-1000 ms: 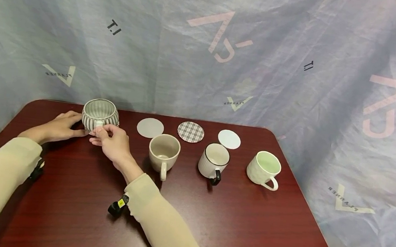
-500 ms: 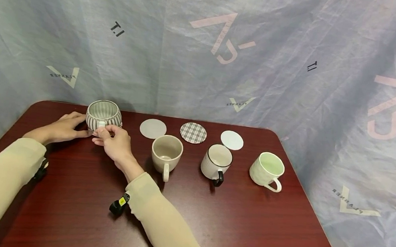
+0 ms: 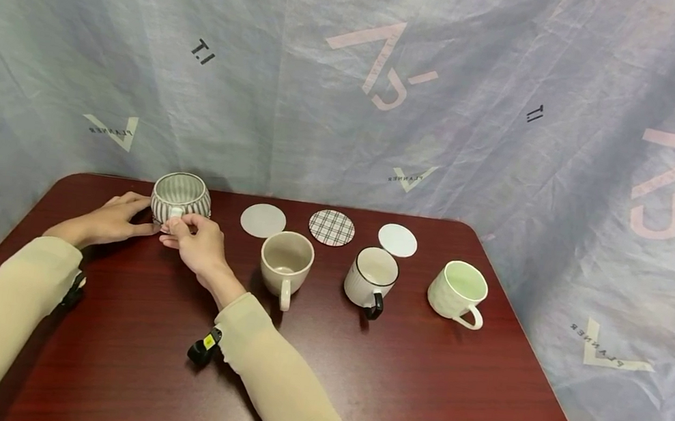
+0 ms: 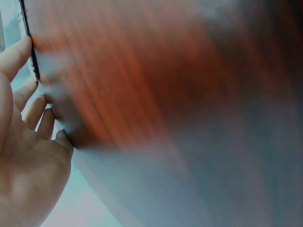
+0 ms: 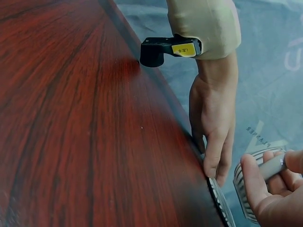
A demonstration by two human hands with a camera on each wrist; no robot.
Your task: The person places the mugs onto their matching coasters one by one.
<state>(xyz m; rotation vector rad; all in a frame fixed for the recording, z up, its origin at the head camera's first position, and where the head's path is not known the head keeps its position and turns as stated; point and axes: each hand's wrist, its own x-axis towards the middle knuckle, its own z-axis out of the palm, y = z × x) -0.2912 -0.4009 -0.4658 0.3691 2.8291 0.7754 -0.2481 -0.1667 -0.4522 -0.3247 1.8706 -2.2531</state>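
At the back left, a round striped mug [image 3: 180, 202] stands upright. My right hand [image 3: 200, 245] pinches its pale handle between thumb and fingers; the right wrist view shows the handle [image 5: 273, 166] in this grip. My left hand [image 3: 117, 220] lies just left of the mug, with extended fingers and the thumb apart. In the right wrist view, the left hand's fingertips [image 5: 210, 172] touch a thin patterned coaster [image 5: 220, 203] on the table, beside the mug. In the left wrist view the left thumb [image 4: 23, 49] lies on its dark edge. The mug mostly hides this coaster in the head view.
A beige mug [image 3: 286, 265], a white mug [image 3: 370, 277] with black handle and a pale green mug [image 3: 457, 292] stand to the right. Behind lie a grey coaster [image 3: 263, 220], a plaid coaster [image 3: 332, 228] and a white coaster [image 3: 398, 240]. A cloth backdrop [image 3: 321, 133] hangs behind the table.
The head view has shifted slightly, so everything sits a little further right in it. Both hands keep their places at the striped mug and its coaster, with no clear movement.
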